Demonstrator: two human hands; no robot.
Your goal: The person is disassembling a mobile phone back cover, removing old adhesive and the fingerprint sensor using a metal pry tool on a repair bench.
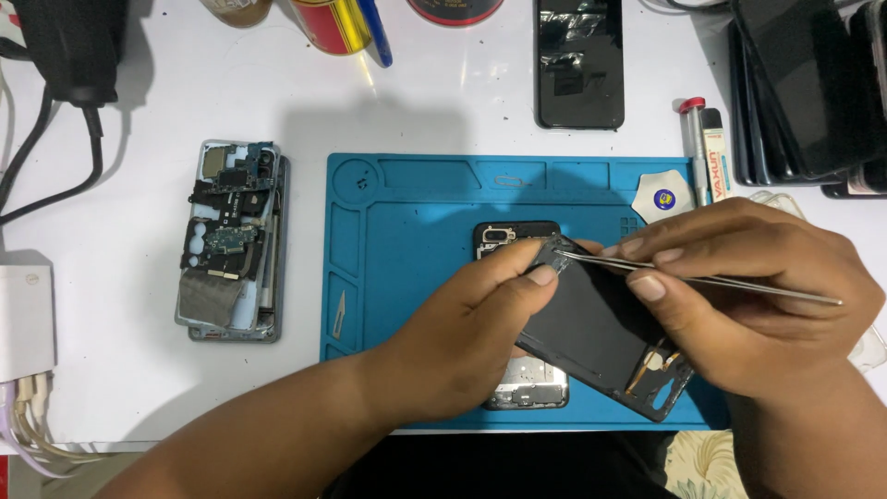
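Black phone frame (601, 337) sits tilted at centre frame over the blue mat (407, 231), pinched by the left hand (471, 337). The right hand (748, 296) grips tweezers (702, 280), tips at its upper corner; a slip could likely scratch parts there.

The left hand (471, 333) is extended from the near left, palm down, thumb and forefinger pinched together. The right hand (758, 296) is brought in from the near right, its fingers (647, 285) curled and closed in a pinch.
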